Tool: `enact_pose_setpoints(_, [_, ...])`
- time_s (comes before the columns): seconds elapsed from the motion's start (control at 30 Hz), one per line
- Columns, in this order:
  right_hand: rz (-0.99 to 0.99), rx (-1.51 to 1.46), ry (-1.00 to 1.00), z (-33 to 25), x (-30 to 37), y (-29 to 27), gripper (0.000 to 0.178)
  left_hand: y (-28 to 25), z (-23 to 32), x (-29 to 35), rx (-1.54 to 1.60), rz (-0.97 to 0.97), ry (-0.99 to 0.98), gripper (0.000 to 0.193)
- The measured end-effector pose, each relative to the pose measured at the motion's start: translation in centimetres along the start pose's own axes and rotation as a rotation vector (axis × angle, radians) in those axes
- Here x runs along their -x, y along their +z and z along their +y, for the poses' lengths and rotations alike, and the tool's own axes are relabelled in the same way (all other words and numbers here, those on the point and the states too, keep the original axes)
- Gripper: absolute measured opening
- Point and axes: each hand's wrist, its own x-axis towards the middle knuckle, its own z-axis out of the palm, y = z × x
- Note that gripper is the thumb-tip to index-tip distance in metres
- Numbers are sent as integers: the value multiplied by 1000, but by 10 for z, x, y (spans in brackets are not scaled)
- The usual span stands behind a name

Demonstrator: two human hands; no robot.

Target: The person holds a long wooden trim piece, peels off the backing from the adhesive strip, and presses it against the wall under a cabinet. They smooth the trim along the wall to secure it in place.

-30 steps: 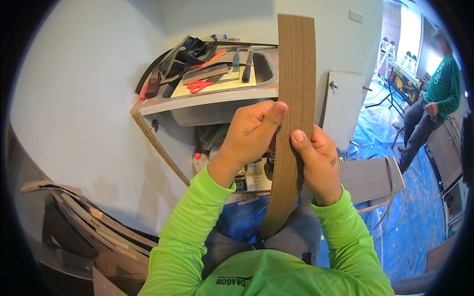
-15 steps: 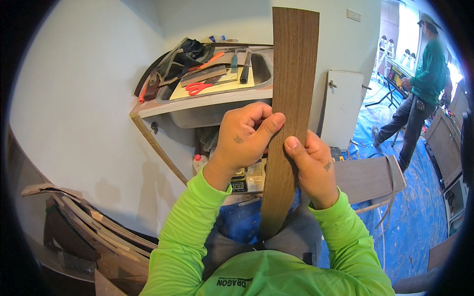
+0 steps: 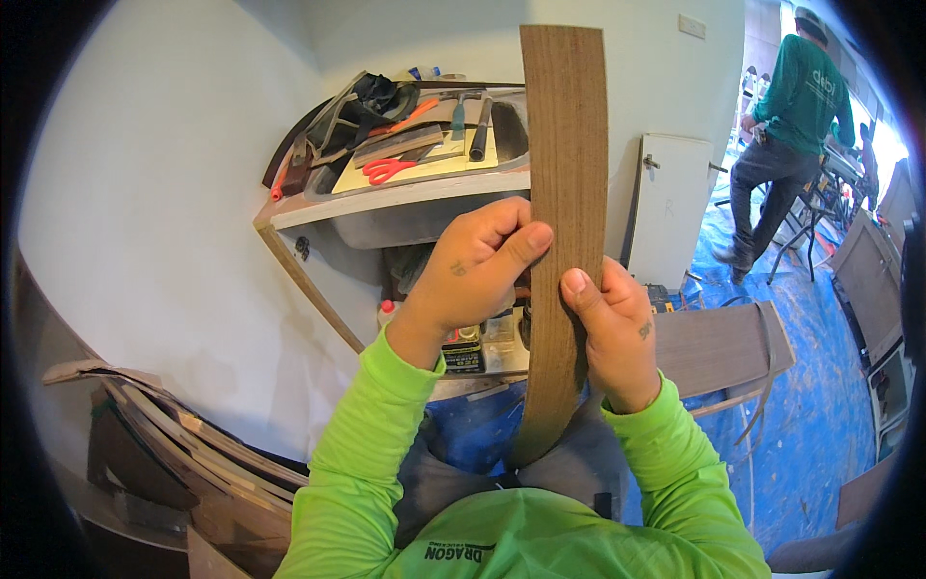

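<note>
A long strip of brown wood-grain veneer (image 3: 567,125) stands upright in front of me, its lower end curving down toward my lap. My left hand (image 3: 482,259) pinches its left edge, thumb on the front face. Slightly lower, my right hand (image 3: 617,328) grips the right edge with the thumb on the front too. The fingers behind the strip are hidden. Past my left hand is a sink counter (image 3: 405,198) with red-handled scissors (image 3: 388,170), a hammer (image 3: 459,116) and a dark tube-like tool (image 3: 480,130) lying on it.
Long wood strips (image 3: 207,449) are stacked at the lower left. At right lies a brown panel (image 3: 719,349) on blue floor sheeting (image 3: 796,386). A white door panel (image 3: 667,203) leans against the wall. Another person (image 3: 796,125) in a green shirt stands at the far right.
The strip's upper part has shifted a little left and down, with both hands keeping their hold. The other person has turned their back and moved left and farther off.
</note>
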Motion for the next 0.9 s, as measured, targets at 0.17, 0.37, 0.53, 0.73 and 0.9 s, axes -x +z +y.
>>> enact_pose_setpoints(0.17, [-1,-34,-16,-1,-4,-1,31,1,-2,1,63,-111,171,30])
enact_pose_setpoints(0.37, [-52,-72,76,-3,-3,-6,32,-14,-2,0,39,-150,129,19])
enact_pose_setpoints(0.53, [-101,-180,173,-13,-2,-7,33,-12,1,-4,-40,-65,102,19])
enact_pose_setpoints(0.73, [-80,-65,122,-11,-1,-8,32,1,-4,-6,131,60,121,24])
enact_pose_setpoints(0.9, [-70,-61,100,-8,-1,-9,30,-1,2,-1,-108,39,149,22])
